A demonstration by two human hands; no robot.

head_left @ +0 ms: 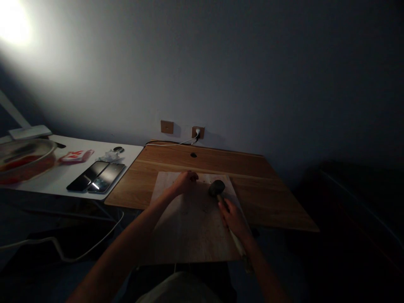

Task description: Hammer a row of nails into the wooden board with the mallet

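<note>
My right hand (232, 218) grips a mallet (216, 188) over the board (192, 240); too dim to tell whether my left hand (184, 182) holds anything.

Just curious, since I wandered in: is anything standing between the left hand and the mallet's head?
Nothing sizeable that shows: between the left hand and the mallet's dark head is only wooden board, its small details too dim to make out. The right hand grips the handle, nearer the person's body.

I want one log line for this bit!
right hand: holds hammer by handle | left hand: near far edge of board, grip unclear | phones: on white table
</note>
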